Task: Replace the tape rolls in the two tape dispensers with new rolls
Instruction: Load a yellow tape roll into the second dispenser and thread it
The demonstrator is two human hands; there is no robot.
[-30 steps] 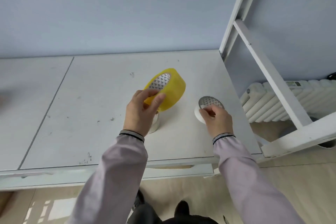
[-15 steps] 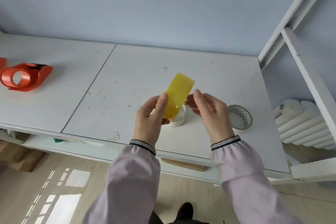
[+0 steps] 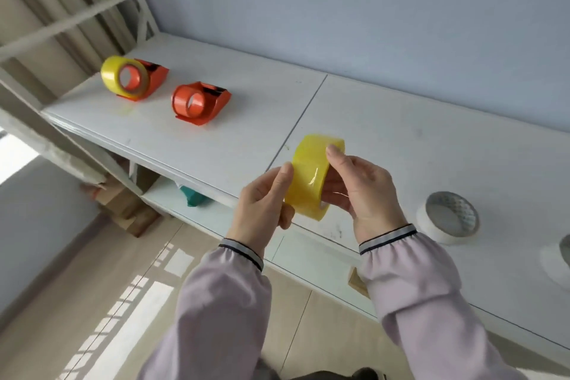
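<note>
Clearly light, stiff yellow tape roll (image 3: 311, 176): left hand (image 3: 262, 210) and right hand (image 3: 361, 191) both grasping it; grip on side faces, outer film slick, empty dispenser (image 3: 200, 102) awaits.

Bare desk (image 3: 246, 133) between hands and 2 dispensers (image 3: 200, 103) — open path.

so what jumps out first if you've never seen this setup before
A yellow tape roll held edge-on between the left hand and right hand, over the white table's front edge. Far left on it sit two orange dispensers: one loaded with yellow tape, one empty. Spent white rolls lie at right.
</note>
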